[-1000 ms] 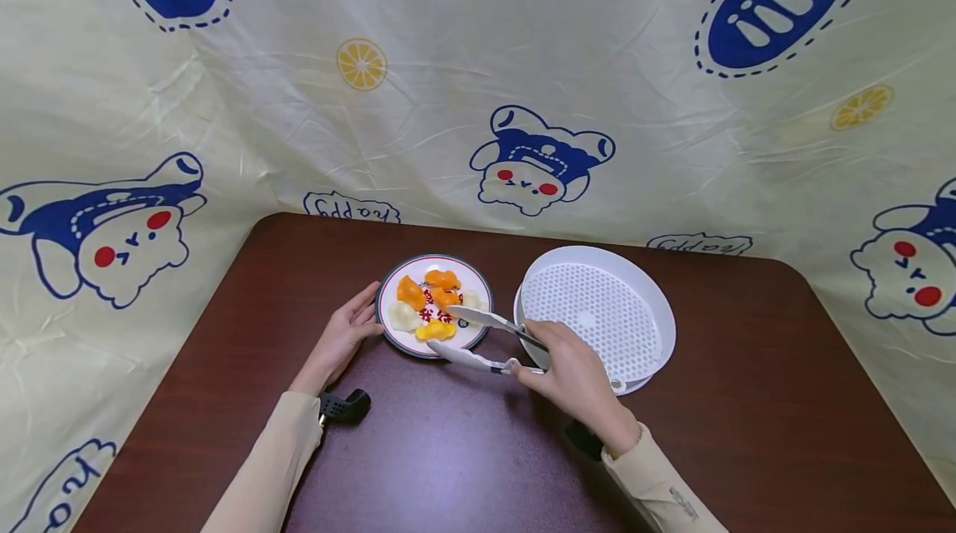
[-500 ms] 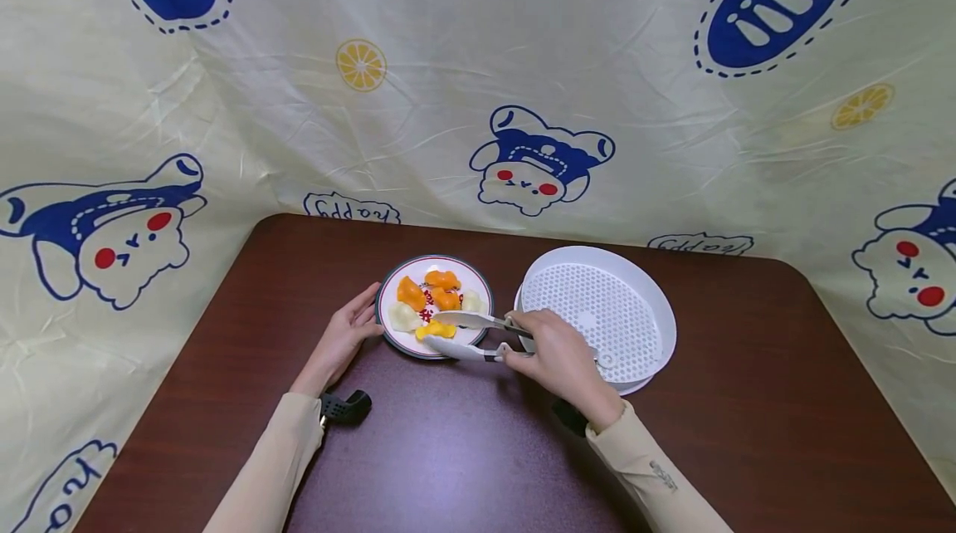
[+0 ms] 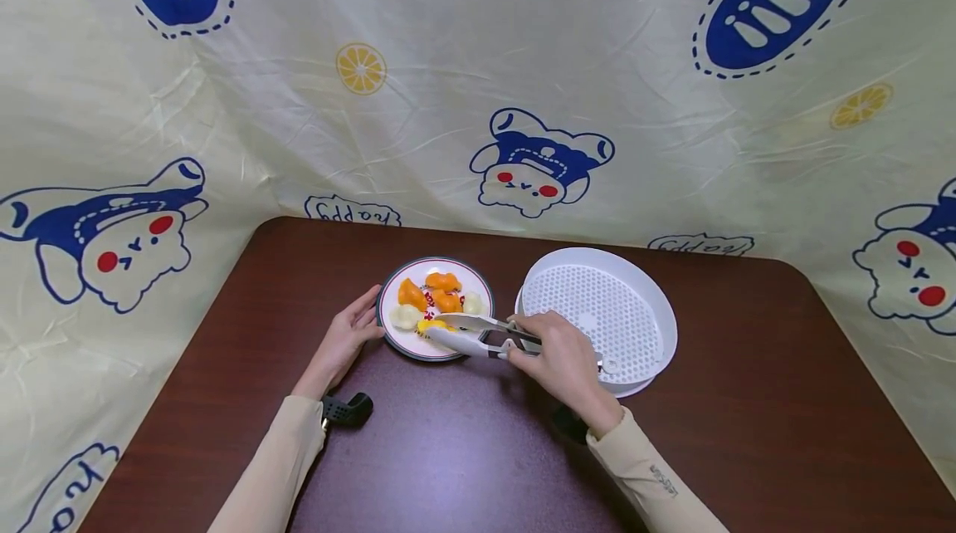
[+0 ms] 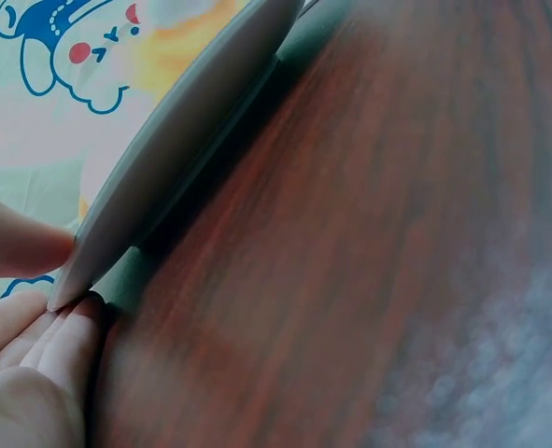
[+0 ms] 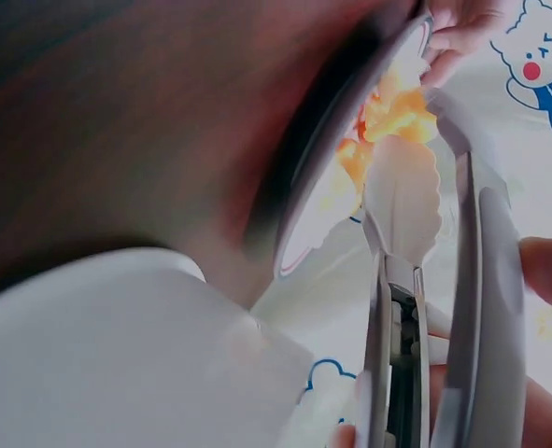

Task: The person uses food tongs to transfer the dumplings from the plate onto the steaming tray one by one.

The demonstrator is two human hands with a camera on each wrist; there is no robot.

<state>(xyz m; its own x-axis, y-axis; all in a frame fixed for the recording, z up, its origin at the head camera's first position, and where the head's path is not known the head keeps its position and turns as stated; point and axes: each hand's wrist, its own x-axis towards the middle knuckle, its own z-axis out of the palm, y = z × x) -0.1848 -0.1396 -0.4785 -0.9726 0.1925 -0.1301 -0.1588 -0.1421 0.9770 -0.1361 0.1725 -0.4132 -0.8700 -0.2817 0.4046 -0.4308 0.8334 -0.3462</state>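
My left hand (image 3: 345, 342) grips the near-left rim of a small round plate (image 3: 417, 270) with a dark-edged border. In the left wrist view its thumb lies over the rim and its fingers under it. Three orange lumpy pieces, two whitish ones and a yellow piece (image 3: 433, 325) lie on the plate. My right hand (image 3: 563, 367) holds white-tipped tongs (image 3: 465, 342) whose tips are close together at the yellow piece, partly covering it. In the right wrist view the tongs (image 5: 402, 191) point at the pieces; whether they pinch the yellow one I cannot tell.
Right of the plate stands a round white tray (image 3: 575, 305) with a perforated bottom, over another white rim. My right hand overlaps its near-left side. The dark wooden table (image 3: 418, 450) ends at a patterned curtain (image 3: 418, 126) behind.
My right hand has shifted left and the tongs' tips have drawn closer together over the yellow piece. My left hand and the plate have stayed put.
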